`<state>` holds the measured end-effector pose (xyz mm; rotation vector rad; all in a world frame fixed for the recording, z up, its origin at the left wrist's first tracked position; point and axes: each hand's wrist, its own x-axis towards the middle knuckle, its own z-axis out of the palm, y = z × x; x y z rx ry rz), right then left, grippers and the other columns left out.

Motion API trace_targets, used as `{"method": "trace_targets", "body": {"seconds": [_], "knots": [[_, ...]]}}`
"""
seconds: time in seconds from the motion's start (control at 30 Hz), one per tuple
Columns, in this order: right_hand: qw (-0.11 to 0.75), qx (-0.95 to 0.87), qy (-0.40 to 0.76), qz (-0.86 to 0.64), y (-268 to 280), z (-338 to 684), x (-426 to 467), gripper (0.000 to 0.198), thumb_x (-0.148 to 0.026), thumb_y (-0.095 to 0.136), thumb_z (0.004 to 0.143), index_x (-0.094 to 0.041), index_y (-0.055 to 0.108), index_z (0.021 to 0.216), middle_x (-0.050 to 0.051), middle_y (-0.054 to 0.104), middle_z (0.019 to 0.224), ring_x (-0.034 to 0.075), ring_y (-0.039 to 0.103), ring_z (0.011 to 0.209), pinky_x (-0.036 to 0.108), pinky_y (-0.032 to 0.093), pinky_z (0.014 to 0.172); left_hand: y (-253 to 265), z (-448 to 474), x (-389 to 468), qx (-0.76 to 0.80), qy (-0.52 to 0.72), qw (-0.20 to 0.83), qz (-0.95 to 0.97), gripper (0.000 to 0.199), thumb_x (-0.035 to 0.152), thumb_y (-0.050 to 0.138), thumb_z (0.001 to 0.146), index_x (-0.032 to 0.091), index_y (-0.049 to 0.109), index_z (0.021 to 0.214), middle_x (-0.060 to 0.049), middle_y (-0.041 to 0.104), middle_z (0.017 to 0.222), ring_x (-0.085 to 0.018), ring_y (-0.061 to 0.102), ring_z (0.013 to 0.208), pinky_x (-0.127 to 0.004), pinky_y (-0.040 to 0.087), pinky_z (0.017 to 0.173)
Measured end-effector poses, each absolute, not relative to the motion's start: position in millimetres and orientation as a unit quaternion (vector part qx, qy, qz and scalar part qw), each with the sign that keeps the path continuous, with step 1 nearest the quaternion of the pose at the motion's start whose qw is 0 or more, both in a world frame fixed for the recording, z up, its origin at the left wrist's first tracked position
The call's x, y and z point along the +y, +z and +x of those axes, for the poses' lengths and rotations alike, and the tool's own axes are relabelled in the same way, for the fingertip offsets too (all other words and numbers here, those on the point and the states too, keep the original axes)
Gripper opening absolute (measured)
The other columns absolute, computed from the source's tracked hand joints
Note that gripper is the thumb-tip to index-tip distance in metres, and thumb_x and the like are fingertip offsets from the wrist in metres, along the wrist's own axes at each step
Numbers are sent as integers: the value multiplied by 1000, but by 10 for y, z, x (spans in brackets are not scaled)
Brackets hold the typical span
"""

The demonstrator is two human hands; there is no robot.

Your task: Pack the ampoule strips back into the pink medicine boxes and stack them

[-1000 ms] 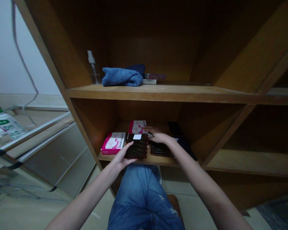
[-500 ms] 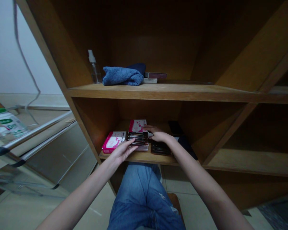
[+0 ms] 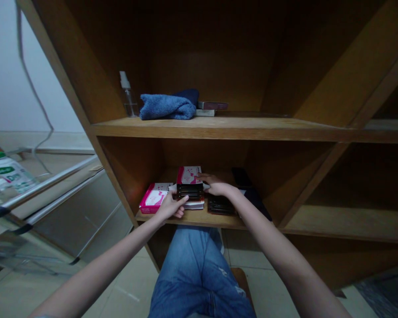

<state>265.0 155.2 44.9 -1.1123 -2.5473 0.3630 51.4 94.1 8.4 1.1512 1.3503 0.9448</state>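
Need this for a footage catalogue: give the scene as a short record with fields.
Left hand: thumb against a dark ampoule pack
Right hand: fingers on the middle pink-and-white box
Pack position: near part of that box; inside or on top, cannot tell
Lower shelf, left: another pink-and-white box
Lower shelf, right: second dark pack, just below the right hand in view
Upper shelf: spray bottle, blue cloth, small stacked boxes
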Motion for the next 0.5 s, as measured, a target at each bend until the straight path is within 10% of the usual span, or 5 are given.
{"method": "trace_targets", "body": {"seconds": [0.23,0.5], "knots": [[159,-897,127,-393,395,2660,1623,61,-6,59,70,-19,49,128,7,44,138,21,43,126,33,31,107,380,668,797,434,530,707,177,9,6,48,80,11,49,86,-12,66,75,-17,68,71,-23,58,63],[161,-890,121,-409,416,2643,1590,58,-14,62,70,-17,51,127,9,42,139,22,38,129,31,29,107,510,926,869,355,608,703,99,9,9,47,76,16,46,71,-9,59,73,-18,66,77,-25,57,64]]}}
